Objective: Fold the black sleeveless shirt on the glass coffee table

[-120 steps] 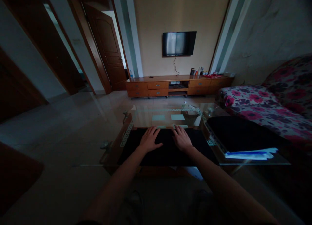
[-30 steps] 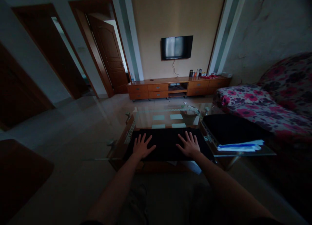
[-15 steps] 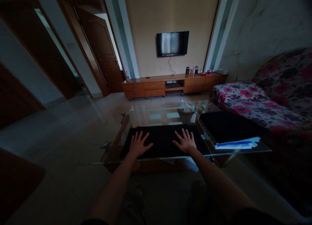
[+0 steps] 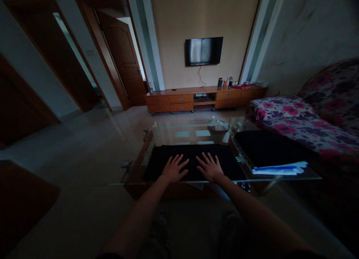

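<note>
- The glass counter stretches away from the person toward a wooden cabinet on the far wall. A pale key-pattern border runs along its edges, and its near edge lies just below both wrists.
- A flowered sofa stands right of the counter. Bare tiled floor gives wide open room on its left.
- A black cloth lies flat on the near end of the counter, its front edge just inside the glass edge, with clear glass beyond its far edge.
- A second dark cloth lies to its right, with a white and blue bundle on its near side.
- A dark screen hangs on the wall above the cabinet. Bottles stand on the cabinet, their labels too small to read.
- The left hand rests palm down on the black cloth, fingers spread, gripping nothing.
- The right hand lies flat just beside it, apart, its grip also open.
- No writing is legible anywhere.
</note>
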Available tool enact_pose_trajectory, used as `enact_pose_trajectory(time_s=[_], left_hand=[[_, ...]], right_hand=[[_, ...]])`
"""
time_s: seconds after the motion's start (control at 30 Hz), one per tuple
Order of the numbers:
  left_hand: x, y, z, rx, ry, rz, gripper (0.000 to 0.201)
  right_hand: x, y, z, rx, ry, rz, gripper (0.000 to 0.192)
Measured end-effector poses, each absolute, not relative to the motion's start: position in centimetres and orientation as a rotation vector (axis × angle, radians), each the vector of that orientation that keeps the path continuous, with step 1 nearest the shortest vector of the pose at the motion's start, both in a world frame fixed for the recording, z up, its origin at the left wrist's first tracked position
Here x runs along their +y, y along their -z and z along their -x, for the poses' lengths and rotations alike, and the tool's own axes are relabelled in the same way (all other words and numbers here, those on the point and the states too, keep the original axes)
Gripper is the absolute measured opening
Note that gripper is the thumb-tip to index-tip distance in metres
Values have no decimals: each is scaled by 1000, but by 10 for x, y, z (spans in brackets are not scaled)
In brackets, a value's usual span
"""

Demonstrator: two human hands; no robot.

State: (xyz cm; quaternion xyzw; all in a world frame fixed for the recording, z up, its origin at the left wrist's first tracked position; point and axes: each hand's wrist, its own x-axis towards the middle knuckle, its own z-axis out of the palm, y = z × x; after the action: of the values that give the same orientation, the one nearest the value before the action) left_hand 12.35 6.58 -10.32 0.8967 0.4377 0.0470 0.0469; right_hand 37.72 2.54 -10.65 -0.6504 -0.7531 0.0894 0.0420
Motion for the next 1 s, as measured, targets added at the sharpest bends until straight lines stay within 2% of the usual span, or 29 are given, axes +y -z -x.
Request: enact_pose_trajectory(time_s=[0.17, 0.27, 0.37, 0.63, 0.77, 1.0], left_hand=[[75, 102, -111, 1452, -243, -2624, 57], [83, 105, -90, 1774, -331, -2570, 61], [90, 112, -67, 1882, -242, -2532, 71], [104, 122, -59, 1907, -175, -2440, 76], [96, 113, -60, 2041, -173, -2275, 71], [78, 84, -44, 2558, -219, -1715, 76]], right_hand=[[36, 108, -398, -2126, -441, 1981, 62], [37, 113, -419, -1954, -301, 2136, 63], [34, 122, -433, -1918, -134, 2259, 68], [45, 129, -433, -1918, -195, 2233, 75], [42, 118, -440, -1844, -335, 2200, 80], [14, 68, -435, -1727, -327, 2294, 69]])
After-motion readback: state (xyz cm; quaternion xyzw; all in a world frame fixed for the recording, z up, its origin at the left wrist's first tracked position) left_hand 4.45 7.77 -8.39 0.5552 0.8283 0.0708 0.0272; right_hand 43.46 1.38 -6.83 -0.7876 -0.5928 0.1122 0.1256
